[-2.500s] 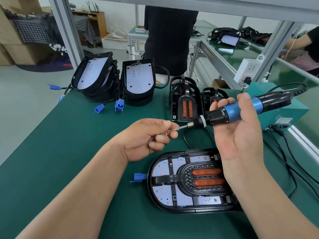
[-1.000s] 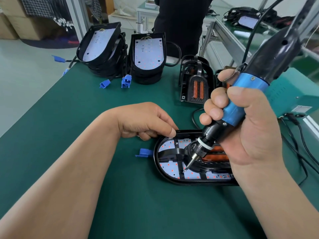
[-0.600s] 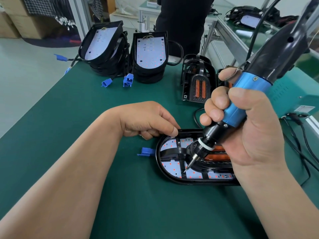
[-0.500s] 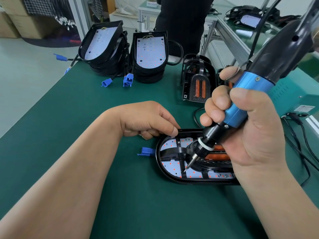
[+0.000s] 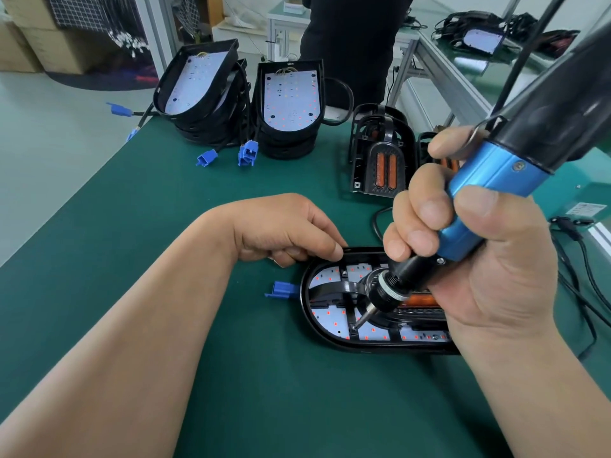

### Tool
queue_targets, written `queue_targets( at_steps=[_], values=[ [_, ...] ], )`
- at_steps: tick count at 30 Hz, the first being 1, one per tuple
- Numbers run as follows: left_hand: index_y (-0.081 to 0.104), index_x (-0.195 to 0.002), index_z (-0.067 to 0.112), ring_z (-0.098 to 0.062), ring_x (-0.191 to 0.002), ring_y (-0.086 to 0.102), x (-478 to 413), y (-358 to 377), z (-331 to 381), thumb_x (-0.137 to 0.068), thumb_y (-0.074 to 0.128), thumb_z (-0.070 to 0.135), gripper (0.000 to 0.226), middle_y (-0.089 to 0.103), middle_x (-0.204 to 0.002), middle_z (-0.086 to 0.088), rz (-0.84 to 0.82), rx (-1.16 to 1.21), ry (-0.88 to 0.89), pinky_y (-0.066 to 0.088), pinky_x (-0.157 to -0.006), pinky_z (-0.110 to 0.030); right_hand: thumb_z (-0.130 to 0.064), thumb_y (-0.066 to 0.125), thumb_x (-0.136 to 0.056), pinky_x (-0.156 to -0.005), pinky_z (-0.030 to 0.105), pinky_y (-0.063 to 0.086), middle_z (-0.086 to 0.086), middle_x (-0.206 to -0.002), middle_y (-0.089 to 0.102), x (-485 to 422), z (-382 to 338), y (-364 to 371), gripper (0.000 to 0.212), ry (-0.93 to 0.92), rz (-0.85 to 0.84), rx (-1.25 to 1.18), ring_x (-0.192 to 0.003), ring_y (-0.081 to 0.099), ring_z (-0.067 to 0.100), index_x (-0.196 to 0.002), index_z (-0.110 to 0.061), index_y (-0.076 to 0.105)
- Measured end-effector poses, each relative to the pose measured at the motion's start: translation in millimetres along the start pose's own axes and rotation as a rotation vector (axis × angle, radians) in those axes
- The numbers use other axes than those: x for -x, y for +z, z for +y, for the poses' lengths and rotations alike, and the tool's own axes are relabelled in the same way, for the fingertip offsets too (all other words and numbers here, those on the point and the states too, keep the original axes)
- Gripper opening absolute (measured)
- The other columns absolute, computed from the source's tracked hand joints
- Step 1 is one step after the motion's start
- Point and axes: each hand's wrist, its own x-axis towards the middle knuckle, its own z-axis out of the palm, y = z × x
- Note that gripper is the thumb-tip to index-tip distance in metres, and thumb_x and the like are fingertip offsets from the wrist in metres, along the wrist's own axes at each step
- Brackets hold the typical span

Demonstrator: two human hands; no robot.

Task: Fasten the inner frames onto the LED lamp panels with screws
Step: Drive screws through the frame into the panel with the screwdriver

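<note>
**While the bit sits in the frame, the left hand steadies the lamp**

As the right hand (image 5: pixel 479 269) holds the electric screwdriver (image 5: pixel 489 186), its fingers are wrapped tight round the blue barrel, thumb on top, and the tool leans down from 2 o'clock. Its bit tip (image 5: pixel 354 327) touches the black inner frame (image 5: pixel 334 287) at about 7 o'clock on the LED lamp panel (image 5: pixel 325 328). This oval panel lies flat on the green worktop (image 5: pixel 165 226), at 4 o'clock from the middle of the view, with the frame seated inside it over the white LED board.

At the panel's 10 o'clock edge the left hand (image 5: pixel 284 229) rests on the worktop, one fingertip on the black rim and the other fingers curled under the palm. Whether they hold anything I cannot tell. A blue connector (image 5: pixel 282 290) sticks out at the panel's 9 o'clock.

Two stacks of unframed panels (image 5: pixel 291 104) stand at the far edge, 11 to 12 o'clock. Spare inner frames (image 5: pixel 380 160) sit at 1 o'clock, and a teal box (image 5: pixel 588 193) at 3 o'clock. A person in dark clothes (image 5: pixel 350 44) stands beyond the worktop at 12 o'clock.
</note>
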Motion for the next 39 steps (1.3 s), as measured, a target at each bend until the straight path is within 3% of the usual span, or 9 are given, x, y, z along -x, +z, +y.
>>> queue_targets(
  at_steps=[14,19,22,28,31,33,36,39],
  values=[
    [0.082,-0.098,0.011,-0.006,-0.045,0.026,-1.2,-0.8,-1.1,-0.095,0.072,0.005,0.012,0.044,-0.053,0.008,-0.021,0.001,0.005,0.02,-0.04,-0.017,-0.013,0.053,-0.083,-0.059,0.031,0.05,-0.001,-0.07,0.051,-0.6,2.7,-2.3,0.026,0.011,0.016,0.031,-0.053,0.05,0.015,-0.108,-0.015,0.06],
    [0.083,-0.095,0.014,-0.006,-0.044,0.026,-0.8,-1.1,-1.3,-0.095,0.072,0.006,0.014,0.043,-0.052,0.009,-0.033,-0.004,0.012,0.021,-0.04,-0.017,-0.012,0.076,-0.082,-0.057,0.03,0.048,-0.002,-0.069,0.051,-0.1,4.6,-1.0,0.031,0.006,0.009,0.045,-0.052,0.049,0.014,-0.107,-0.017,0.058],
    [0.083,-0.098,0.012,-0.006,-0.045,0.025,-0.4,-1.5,-1.1,-0.096,0.072,0.006,0.013,0.042,-0.053,0.009,-0.034,-0.002,0.014,0.021,-0.04,-0.017,-0.01,0.058,-0.086,-0.056,0.03,0.047,-0.002,-0.068,0.05,0.9,3.5,-1.1,0.018,0.003,0.005,0.037,-0.051,0.048,0.014,-0.101,-0.019,0.06],
    [0.08,-0.107,0.005,-0.006,-0.045,0.025,0.0,-2.5,-1.5,-0.096,0.072,0.007,0.013,0.042,-0.051,0.01,-0.028,-0.021,0.018,0.021,-0.041,-0.018,-0.006,0.051,-0.085,-0.056,0.029,0.048,-0.002,-0.068,0.053,0.8,3.1,-2.0,0.023,0.003,-0.093,-0.001,-0.05,0.05,0.013,-0.101,-0.018,0.062],
    [0.081,-0.104,0.007,-0.007,-0.045,0.026,-0.1,-2.6,-1.6,-0.096,0.073,0.008,0.012,0.042,-0.052,0.01,-0.027,-0.027,0.02,0.021,-0.041,-0.019,-0.003,0.067,-0.081,-0.057,0.029,0.049,-0.003,-0.068,0.053,-0.4,2.7,-3.3,0.026,0.007,-0.151,-0.005,-0.051,0.05,0.013,-0.102,-0.017,0.063],
    [0.083,-0.1,0.011,-0.007,-0.046,0.025,-0.1,-2.3,-2.1,-0.095,0.074,0.008,0.011,0.042,-0.053,0.009,-0.026,-0.023,0.021,0.02,-0.042,-0.019,-0.014,0.08,-0.083,-0.058,0.03,0.05,-0.002,-0.07,0.054,-1.3,3.4,-3.8,0.029,0.011,-0.201,-0.035,-0.052,0.051,0.013,-0.106,-0.016,0.061],
    [0.082,-0.101,0.01,-0.007,-0.045,0.025,-0.1,-1.9,-2.9,-0.095,0.074,0.008,0.011,0.042,-0.053,0.009,-0.03,-0.019,0.027,0.021,-0.041,-0.018,-0.011,0.079,-0.082,-0.058,0.03,0.05,-0.001,-0.069,0.054,-2.5,4.4,-4.6,0.031,0.029,-0.202,-0.031,-0.052,0.051,0.013,-0.107,-0.015,0.061],
    [0.081,-0.105,0.005,-0.007,-0.045,0.026,-0.2,-2.8,-3.2,-0.096,0.074,0.008,0.012,0.043,-0.053,0.009,-0.03,-0.015,0.032,0.022,-0.041,-0.018,-0.022,0.084,-0.083,-0.059,0.031,0.05,0.0,-0.069,0.054,-0.8,5.0,-6.0,0.038,0.028,-0.179,-0.056,-0.052,0.051,0.015,-0.112,-0.012,0.062]
  ],
)
